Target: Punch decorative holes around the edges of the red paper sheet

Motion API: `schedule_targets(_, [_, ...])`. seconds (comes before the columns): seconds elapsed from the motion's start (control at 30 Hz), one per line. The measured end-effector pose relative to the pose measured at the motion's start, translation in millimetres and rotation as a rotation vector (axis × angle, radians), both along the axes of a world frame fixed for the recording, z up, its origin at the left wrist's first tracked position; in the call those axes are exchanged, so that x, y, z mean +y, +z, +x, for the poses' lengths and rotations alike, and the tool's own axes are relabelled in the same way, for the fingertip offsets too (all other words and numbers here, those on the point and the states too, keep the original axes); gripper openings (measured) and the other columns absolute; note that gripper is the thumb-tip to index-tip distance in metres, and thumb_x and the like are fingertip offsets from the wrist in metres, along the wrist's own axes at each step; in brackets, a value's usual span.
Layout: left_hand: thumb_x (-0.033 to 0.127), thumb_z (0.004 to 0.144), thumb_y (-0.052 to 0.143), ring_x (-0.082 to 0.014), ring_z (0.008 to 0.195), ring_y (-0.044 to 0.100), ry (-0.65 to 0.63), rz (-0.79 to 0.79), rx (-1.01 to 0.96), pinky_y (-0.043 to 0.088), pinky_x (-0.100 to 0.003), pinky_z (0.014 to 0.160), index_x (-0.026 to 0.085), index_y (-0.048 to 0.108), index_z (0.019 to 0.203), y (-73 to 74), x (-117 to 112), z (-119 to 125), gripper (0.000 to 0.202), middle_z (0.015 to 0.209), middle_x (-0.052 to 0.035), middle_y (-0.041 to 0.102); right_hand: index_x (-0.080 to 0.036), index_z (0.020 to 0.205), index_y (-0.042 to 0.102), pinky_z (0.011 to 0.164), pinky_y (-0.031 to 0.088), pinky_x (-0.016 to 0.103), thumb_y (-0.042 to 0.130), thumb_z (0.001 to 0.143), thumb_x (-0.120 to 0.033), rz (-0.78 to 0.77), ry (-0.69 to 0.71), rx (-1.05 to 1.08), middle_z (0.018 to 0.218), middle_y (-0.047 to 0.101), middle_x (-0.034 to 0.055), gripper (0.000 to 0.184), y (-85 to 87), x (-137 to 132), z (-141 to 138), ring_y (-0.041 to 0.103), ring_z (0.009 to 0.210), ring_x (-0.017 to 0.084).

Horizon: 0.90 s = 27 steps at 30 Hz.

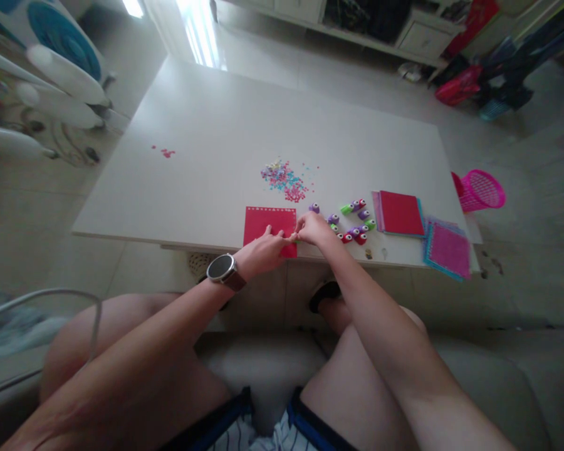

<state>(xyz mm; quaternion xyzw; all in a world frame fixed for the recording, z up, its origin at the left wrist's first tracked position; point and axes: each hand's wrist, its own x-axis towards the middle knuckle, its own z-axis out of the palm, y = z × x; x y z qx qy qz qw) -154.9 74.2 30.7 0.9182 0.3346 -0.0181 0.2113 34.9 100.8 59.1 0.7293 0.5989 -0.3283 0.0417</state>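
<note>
A red sheet of paper [263, 219] lies at the table's front edge, with a row of small punched holes along its far edge. My left hand [264, 249] rests flat on it, fingers spread. At the sheet's right edge my right hand [311, 228] is closed, its fingertips around a small paper punch; only a bit of green shows, the rest being hidden. Several purple, green and red paper punches [356, 232] with eye-like tops stand just right of my right hand. Beyond the sheet is a pile of tiny punched paper pieces [284, 178] in pink, blue and purple.
A stack of red paper [401, 213] and punched pink and blue sheets [448, 249] lie at the right, the latter overhanging the front edge. A few red paper bits [168, 153] lie far left. A pink basket [484, 190] stands beyond the right end of the white table [207, 119].
</note>
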Motion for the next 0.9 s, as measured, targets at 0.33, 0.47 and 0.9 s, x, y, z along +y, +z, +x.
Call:
schedule_targets(0.33, [0.009,0.1,0.05,-0.0323,0.15,0.062,-0.172,0.11,0.1,0.039,-0.057,0.135,0.012,0.058,0.159,6.9,0.9,-4.3,0.06,0.165,-0.0229,0.058,-0.016,0.099,0.085,0.081,0.056,0.027,0.08,0.088,-0.007,0.007,0.043,0.072,0.099,0.084,0.0115,0.014,15.6,1.4,14.5,0.078,0.092,0.023])
schedule_targets(0.47, [0.013,0.1,0.05,-0.0375,0.158,0.053,-0.16,0.133,0.151,0.039,-0.06,0.135,0.005,0.058,0.157,4.2,-5.6,-3.3,0.058,0.166,-0.0288,0.054,-0.016,0.112,0.084,0.092,0.058,0.031,0.082,0.086,-0.009,0.1,0.135,0.038,0.112,0.083,0.0139,0.027,16.7,-3.7,26.8,0.077,0.104,0.027])
schedule_targets(0.9, [0.013,0.098,0.052,-0.0535,0.162,0.04,0.068,0.007,0.154,0.068,-0.063,0.098,0.011,0.037,0.172,-3.8,-15.9,-0.1,0.075,0.17,-0.0296,0.048,-0.017,0.112,0.083,0.095,0.053,0.033,0.064,0.09,-0.001,0.149,0.208,-0.174,0.119,0.082,0.0166,0.033,6.7,-14.2,33.5,0.075,0.112,0.03])
